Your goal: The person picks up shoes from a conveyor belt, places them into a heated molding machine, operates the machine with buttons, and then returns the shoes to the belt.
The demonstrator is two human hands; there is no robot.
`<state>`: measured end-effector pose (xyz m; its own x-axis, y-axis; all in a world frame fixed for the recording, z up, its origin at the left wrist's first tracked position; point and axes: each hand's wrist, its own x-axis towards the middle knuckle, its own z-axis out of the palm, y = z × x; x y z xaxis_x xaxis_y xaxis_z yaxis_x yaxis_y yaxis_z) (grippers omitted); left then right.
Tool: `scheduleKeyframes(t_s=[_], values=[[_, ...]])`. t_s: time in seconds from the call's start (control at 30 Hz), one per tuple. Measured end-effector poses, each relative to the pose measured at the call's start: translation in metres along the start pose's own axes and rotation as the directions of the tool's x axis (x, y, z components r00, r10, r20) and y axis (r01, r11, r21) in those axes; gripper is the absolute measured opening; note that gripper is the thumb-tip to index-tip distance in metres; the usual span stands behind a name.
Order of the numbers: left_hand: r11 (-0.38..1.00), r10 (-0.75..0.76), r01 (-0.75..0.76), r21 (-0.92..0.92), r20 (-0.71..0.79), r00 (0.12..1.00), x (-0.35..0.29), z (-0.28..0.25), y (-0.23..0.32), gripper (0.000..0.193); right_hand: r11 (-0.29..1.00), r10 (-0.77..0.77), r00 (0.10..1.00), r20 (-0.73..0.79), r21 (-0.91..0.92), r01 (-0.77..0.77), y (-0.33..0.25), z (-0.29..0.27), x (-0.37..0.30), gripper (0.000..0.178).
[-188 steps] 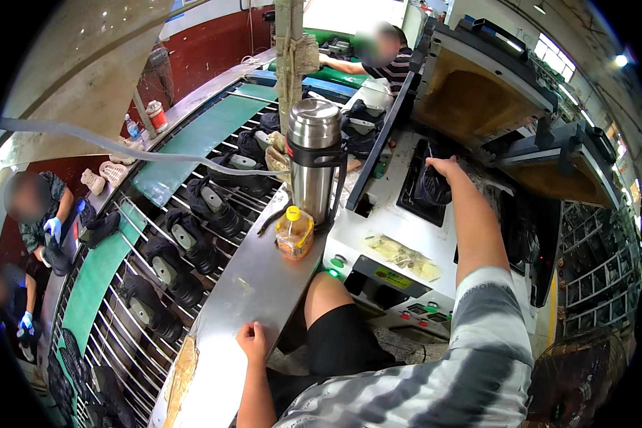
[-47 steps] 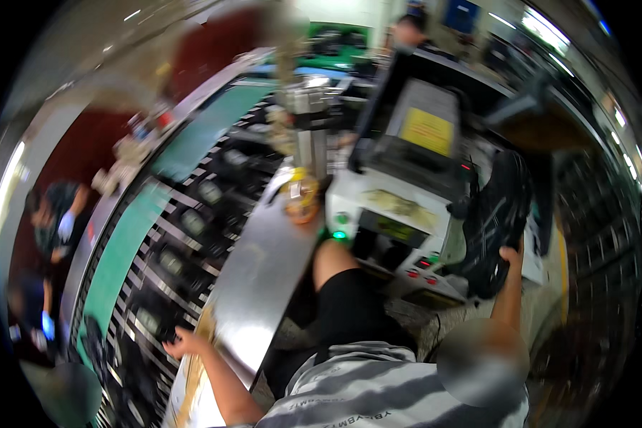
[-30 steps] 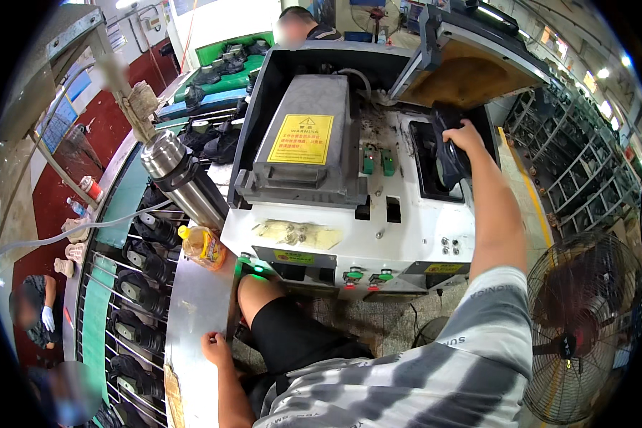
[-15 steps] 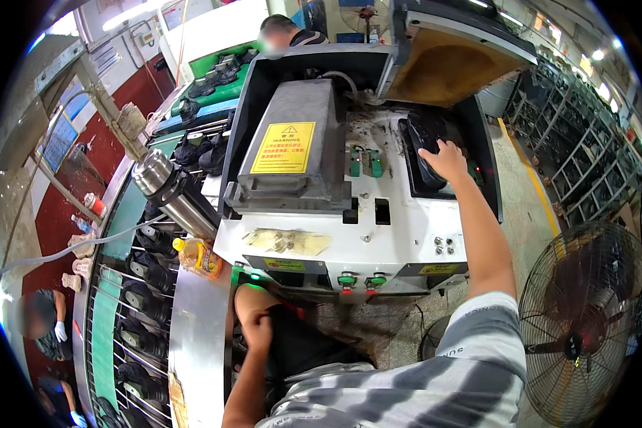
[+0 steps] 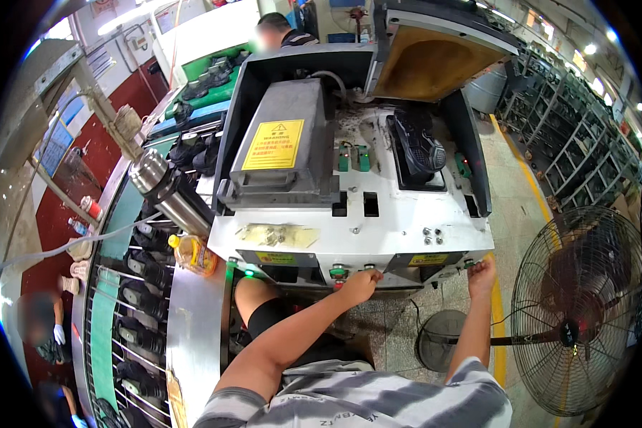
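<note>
My left hand point(image 5: 360, 287) is closed at the front panel of a white and grey press point(image 5: 299, 235), with its fingertips at a green push button point(image 5: 369, 269). At the panel's right end, my right hand point(image 5: 482, 277) has its fingers curled beside another green button point(image 5: 469, 263). Neither hand holds a loose thing. A black shoe point(image 5: 417, 143) lies in the black tray point(image 5: 401, 178) of the right station, its patterned sole partly showing. The tan-lined lid point(image 5: 435, 64) above it stands raised. Over the left station, a grey cover point(image 5: 285, 135) is down.
To my left, a steel flask point(image 5: 170, 189) and a yellow-capped bottle point(image 5: 194, 255) stand beside a rack of black shoes point(image 5: 146, 299). A large fan point(image 5: 571, 332) is at right, near metal racks point(image 5: 585, 143). One person point(image 5: 292, 34) is behind the press; others are at left.
My right hand has left the shoe and come down to the panel's right end. My left hand has moved from my leg to the middle button.
</note>
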<state>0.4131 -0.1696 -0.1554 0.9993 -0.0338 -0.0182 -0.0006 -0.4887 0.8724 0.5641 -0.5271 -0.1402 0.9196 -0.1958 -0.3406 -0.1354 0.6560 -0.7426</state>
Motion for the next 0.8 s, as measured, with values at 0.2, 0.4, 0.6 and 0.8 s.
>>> scheduleKeyframes(t_s=[0.2,0.4,0.6,0.8], values=[[0.983,-0.15,0.159,0.088,-0.098,0.984,-0.064,-0.044,-0.035,0.031,0.906,-0.278,0.957,-0.086,-0.354,0.231,0.055,-0.006,-0.021,0.031],[0.818,0.079,0.346,0.46,-0.686,0.723,-0.172,-0.147,-0.092,0.013,0.377,-0.512,0.491,0.705,-0.329,0.866,0.099,0.103,-0.126,0.023],[0.615,-0.254,0.786,0.06,-0.929,0.27,-0.314,-0.216,-0.187,0.023,0.186,-0.186,0.292,0.938,-0.259,0.948,0.105,0.228,-0.172,0.007],[0.578,-0.23,0.816,-0.018,-0.963,0.141,-0.384,-0.225,-0.206,0.02,-0.125,-0.043,0.448,0.893,-0.45,0.884,0.137,0.255,-0.146,0.015]])
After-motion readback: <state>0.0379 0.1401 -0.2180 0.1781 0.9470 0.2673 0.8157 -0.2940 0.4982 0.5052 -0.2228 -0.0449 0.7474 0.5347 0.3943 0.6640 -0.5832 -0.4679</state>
